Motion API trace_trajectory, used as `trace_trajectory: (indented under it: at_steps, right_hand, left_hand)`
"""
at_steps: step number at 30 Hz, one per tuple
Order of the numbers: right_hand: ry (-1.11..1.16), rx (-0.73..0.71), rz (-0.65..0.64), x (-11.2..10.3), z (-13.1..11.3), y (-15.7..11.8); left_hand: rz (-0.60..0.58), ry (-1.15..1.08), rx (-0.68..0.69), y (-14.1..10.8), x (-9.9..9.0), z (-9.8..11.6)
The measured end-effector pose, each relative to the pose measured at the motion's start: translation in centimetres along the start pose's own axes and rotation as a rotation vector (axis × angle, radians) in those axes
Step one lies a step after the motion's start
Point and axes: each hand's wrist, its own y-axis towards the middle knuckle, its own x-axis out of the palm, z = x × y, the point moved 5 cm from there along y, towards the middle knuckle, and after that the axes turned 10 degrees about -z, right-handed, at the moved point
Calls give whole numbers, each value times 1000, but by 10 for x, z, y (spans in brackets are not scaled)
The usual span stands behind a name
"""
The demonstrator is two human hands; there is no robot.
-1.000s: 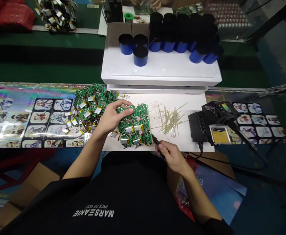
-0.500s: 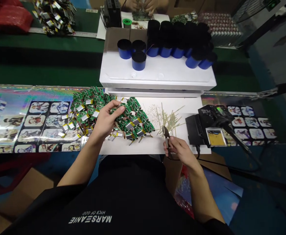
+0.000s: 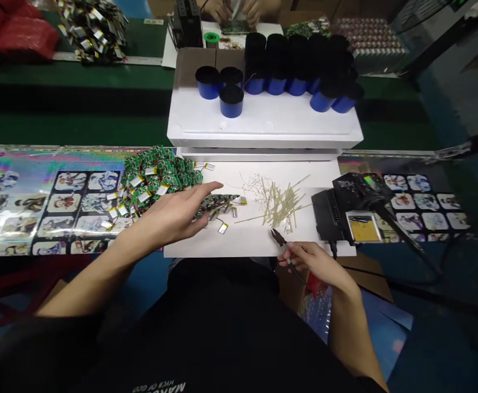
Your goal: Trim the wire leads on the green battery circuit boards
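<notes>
My left hand (image 3: 177, 217) grips a panel of circuit boards (image 3: 218, 203), thumb on the near side and fingers on the far side. The panel is turned nearly edge-on, and small silver batteries (image 3: 222, 227) hang from it over the white board. Left of it, partly behind my hand, lies a big heap of green circuit boards (image 3: 157, 169) with wired batteries. My right hand (image 3: 310, 259) is closed around the handles of dark cutting pliers (image 3: 280, 238), whose jaws point up and left. Just beyond the jaws lies a pile of thin pale strips (image 3: 282, 203).
A black soldering station (image 3: 345, 204) stands right of the strips, its cable trailing right. Behind, a white foam block (image 3: 263, 128) carries several blue-and-black cups (image 3: 231, 102). Across the bench, a co-worker's hands (image 3: 239, 12) handle a board. Another battery heap (image 3: 95, 30) sits far left.
My left hand has tilted the boards from face-up to nearly edge-on. My right hand has drawn the pliers slightly back toward me, away from the strips.
</notes>
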Motion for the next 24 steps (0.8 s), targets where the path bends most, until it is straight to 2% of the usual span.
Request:
trace_trajectory:
  at_steps: [4,6,8,12,14,16,18,21,24]
  right_hand:
    - [-3,-6,-52,9,3,7]
    - [-1,-15,-91,15,4,11]
    - [-6,-33,-127,22,5,15]
    - [-13,-67,-172,31,9,23]
    - [3,-78,-182,34,11,26]
    - [11,-82,-193,37,11,27]
    - [11,-82,-211,40,10,26]
    - [22,-91,-237,41,6,22]
    - [64,-109,-253,40,4,22]
  left_hand:
    - [-179,130,-40,21,-24,17]
    - [-186,81,-28,31,-35,19]
    - [-145,-71,-4,41,-39,11]
    - [-107,-418,41,64,-23,-17]
    - [-156,-441,82,74,-12,-24]
    - [-200,-402,114,78,-10,-26]
    - [-209,-402,113,77,-21,-25]
    - [-214,-502,80,62,-48,-29]
    - [-128,-652,3,37,-66,-40]
